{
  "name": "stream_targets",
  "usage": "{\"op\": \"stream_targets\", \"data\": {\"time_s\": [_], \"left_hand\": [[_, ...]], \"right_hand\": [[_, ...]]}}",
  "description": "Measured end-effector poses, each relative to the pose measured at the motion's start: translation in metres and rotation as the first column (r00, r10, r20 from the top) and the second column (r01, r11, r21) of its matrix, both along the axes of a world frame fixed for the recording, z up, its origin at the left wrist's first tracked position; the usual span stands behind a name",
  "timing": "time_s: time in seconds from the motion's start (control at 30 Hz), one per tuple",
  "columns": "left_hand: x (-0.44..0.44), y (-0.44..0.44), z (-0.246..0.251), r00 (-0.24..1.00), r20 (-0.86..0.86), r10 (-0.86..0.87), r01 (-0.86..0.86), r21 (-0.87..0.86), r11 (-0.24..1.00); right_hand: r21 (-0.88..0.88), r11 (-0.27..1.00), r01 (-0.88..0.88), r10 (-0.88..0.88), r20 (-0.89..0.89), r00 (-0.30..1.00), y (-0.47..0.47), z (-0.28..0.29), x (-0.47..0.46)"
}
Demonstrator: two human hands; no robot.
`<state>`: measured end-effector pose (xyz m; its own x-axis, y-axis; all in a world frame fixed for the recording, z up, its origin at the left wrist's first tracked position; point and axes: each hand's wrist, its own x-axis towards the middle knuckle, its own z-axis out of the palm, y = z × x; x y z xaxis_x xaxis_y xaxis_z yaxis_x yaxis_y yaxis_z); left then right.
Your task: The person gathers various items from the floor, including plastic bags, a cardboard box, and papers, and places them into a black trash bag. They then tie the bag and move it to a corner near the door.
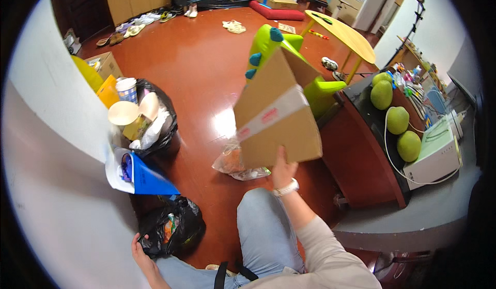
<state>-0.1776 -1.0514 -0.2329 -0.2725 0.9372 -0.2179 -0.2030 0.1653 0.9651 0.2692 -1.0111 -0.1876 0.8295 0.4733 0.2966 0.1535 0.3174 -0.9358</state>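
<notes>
My right hand (285,171), with a white watch on the wrist, grips the lower edge of a cardboard box (285,138). The box is lifted and tilted, its flaps upward, with a strip of printed tape along its side. Partly hidden behind it, a clear plastic bag (232,161) with orange contents rests on the floor. At lower left, my left hand (144,252) holds the rim of a black plastic bag (186,219). Colourful wrappers (169,227) show in the bag's mouth. A blue-and-white folded carton (151,178) stands just beyond this bag.
A full bin lined with black plastic (166,114) stands by the left wall. Ahead is a green chair (261,45) beside a yellow table (348,33). The right-hand counter (360,110) bears several green pomelos (398,120) and a white router-like box (434,157).
</notes>
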Motion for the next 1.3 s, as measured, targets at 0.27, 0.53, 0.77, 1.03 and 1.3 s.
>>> {"op": "stream_targets", "data": {"time_s": [0.27, 0.53, 0.77, 1.03, 1.3], "left_hand": [[0.008, 0.012, 0.008, 1.0, -0.003, -0.017, 0.017, -0.012, 1.0], [0.015, 0.011, 0.019, 0.994, -0.108, 0.0, -0.011, -0.105, 0.994], [0.014, 0.012, 0.026, 0.998, -0.064, -0.003, -0.011, -0.225, 0.974], [0.008, 0.014, 0.016, 0.999, -0.031, 0.021, -0.026, -0.159, 0.987], [0.013, 0.016, 0.006, 0.998, 0.051, -0.03, 0.034, -0.071, 0.997]], "right_hand": [[-0.365, 0.845, 0.39, -0.352, 0.169, 0.921, -0.132, -0.063, 0.132], [-0.701, 0.556, 0.447, -0.56, 0.082, 0.825, -0.197, -0.134, 0.263], [-0.495, 0.376, 0.783, -0.628, 0.486, 0.609, -0.23, -0.102, 0.246], [-0.144, 0.806, 0.575, -0.094, 0.927, 0.363, -0.114, 0.032, 0.111], [-0.622, 0.337, -0.707, 0.932, 0.115, 0.343, 0.056, -0.074, -0.174]]}}
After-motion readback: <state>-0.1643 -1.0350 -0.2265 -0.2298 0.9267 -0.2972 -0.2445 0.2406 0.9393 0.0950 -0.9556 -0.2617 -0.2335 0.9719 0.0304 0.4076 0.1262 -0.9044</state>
